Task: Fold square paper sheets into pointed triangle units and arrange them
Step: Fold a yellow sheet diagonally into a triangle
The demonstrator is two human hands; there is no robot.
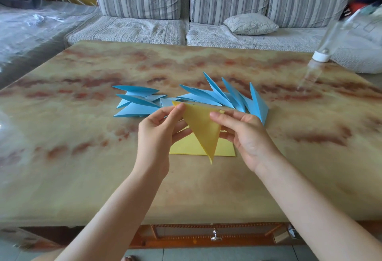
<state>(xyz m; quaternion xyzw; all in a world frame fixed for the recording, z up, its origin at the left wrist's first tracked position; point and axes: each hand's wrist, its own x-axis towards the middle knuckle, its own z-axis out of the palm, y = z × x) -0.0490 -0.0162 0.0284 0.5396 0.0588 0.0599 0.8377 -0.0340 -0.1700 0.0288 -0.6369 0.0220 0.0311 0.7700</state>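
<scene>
A yellow paper sheet folded into a triangle [203, 129] hangs point-down above the table, held between both hands. My left hand [157, 134] pinches its upper left corner with thumb and forefinger. My right hand [246, 134] grips its upper right corner. Under it a stack of flat yellow sheets [186, 147] lies on the marble-patterned table [82, 157]. Beyond the hands, several blue pointed triangle units [233, 97] fan out to the right, and a second cluster of blue units [136, 101] lies to the left.
A clear bottle with a white cap [322, 54] stands upside down at the table's far right. A grey striped sofa [186, 12] with a small cushion [250, 24] runs behind the table. A drawer with a metal knob [216, 237] sits below the table's near edge.
</scene>
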